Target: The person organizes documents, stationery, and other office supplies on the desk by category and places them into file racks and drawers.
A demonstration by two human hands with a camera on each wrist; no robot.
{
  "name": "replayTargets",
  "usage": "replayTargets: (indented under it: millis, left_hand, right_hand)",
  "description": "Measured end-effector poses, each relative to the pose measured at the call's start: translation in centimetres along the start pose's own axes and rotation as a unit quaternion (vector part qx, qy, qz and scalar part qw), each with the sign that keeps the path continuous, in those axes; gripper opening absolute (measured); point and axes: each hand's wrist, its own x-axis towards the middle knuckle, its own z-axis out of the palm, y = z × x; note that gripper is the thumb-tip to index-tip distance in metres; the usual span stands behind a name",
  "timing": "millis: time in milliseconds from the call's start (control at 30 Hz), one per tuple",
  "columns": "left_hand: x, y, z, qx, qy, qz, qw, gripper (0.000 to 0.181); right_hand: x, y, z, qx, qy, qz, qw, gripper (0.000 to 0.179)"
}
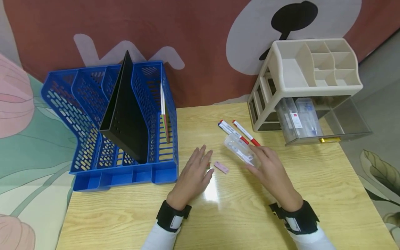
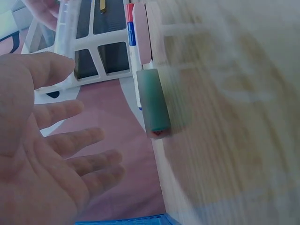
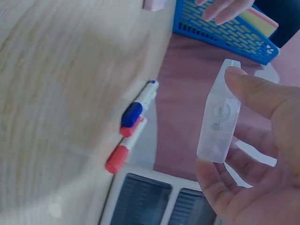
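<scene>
My right hand [image 1: 275, 173] holds a small clear plastic case [image 1: 236, 146] between thumb and fingers, tilted above the table; the right wrist view shows the case [image 3: 219, 117] upright in that grip. Palm down near the blue rack, my left hand [image 1: 193, 175] has its fingers spread and nothing in them. Beside its fingertips lies a pink eraser-like block [image 1: 221, 167]. In the left wrist view a blurred green block [image 2: 156, 101] sits by the pink one, mostly hidden under the hand from above. Several markers [image 1: 245, 132] with red or blue ends lie beyond the case.
A blue file rack [image 1: 170, 170] stands left, holding a black folder [image 1: 129, 118] and thin booklets [image 1: 164, 114]. At right is a cream desk organizer [image 1: 318, 91], its clear drawer [image 1: 353, 121] pulled out with clear cases [image 1: 307, 116] inside. Patterned cloth [image 1: 200, 41] hangs behind.
</scene>
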Motion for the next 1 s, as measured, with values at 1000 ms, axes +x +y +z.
replayTargets:
  millis: [1000]
  left_hand:
    - [-1.1, -1.1, -1.0, 0.027, 0.019, 0.049, 0.9983, 0.063]
  right_hand:
    - [-0.7, -3.3, -9.7, -0.025, 0.141, -0.050, 0.9884, 0.061]
